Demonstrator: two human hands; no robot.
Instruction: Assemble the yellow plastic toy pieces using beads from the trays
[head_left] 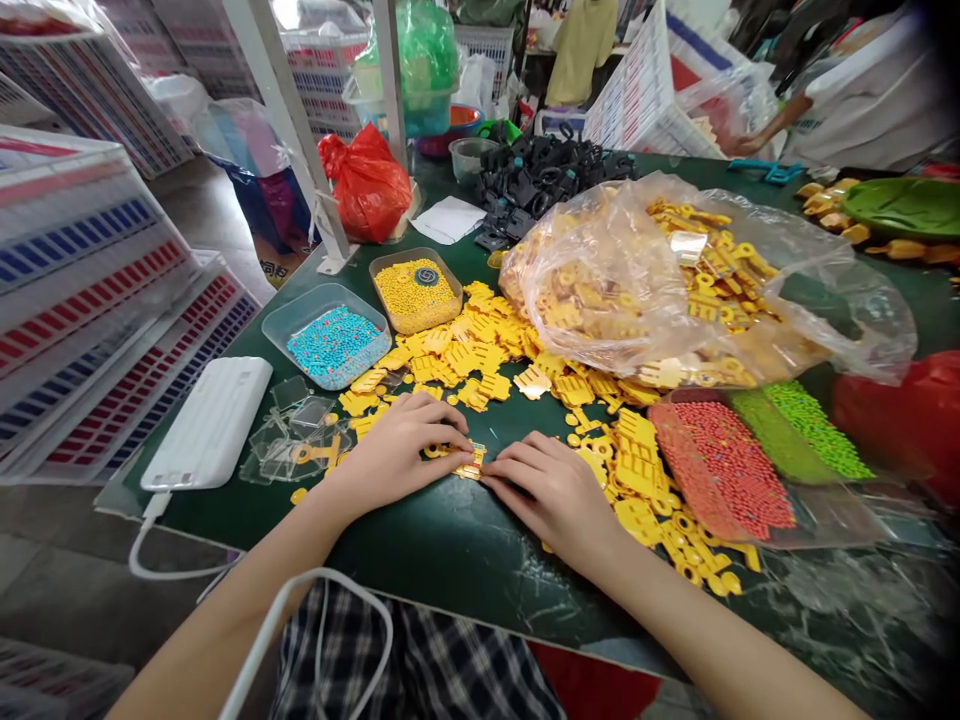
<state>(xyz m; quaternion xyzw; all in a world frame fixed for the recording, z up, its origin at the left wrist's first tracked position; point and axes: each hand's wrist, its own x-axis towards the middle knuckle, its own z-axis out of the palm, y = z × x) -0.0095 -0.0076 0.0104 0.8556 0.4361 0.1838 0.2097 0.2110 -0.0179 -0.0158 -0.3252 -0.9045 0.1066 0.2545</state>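
Note:
My left hand point(405, 445) rests on the dark green table, its thumb and fingers closed on a small yellow plastic piece point(471, 462) with slots. From the other side my right hand point(559, 490) meets the same piece, its fingertips pressed together at the piece's right edge. Whether the right fingers also pinch a tiny bead is too small to tell. Loose yellow plastic parts point(480, 345) lie heaped just beyond both hands. Clear plastic pieces point(296, 430) are scattered left of my left hand.
Trays of blue beads point(334, 340), yellow beads point(412, 290), red beads point(735, 465) and green beads point(817, 430) surround the heap. A clear bag point(600, 280) holds more yellow parts. A white power bank point(208, 425) trails a cable over my left forearm. Another person's arm point(780, 122) reaches toward a crate.

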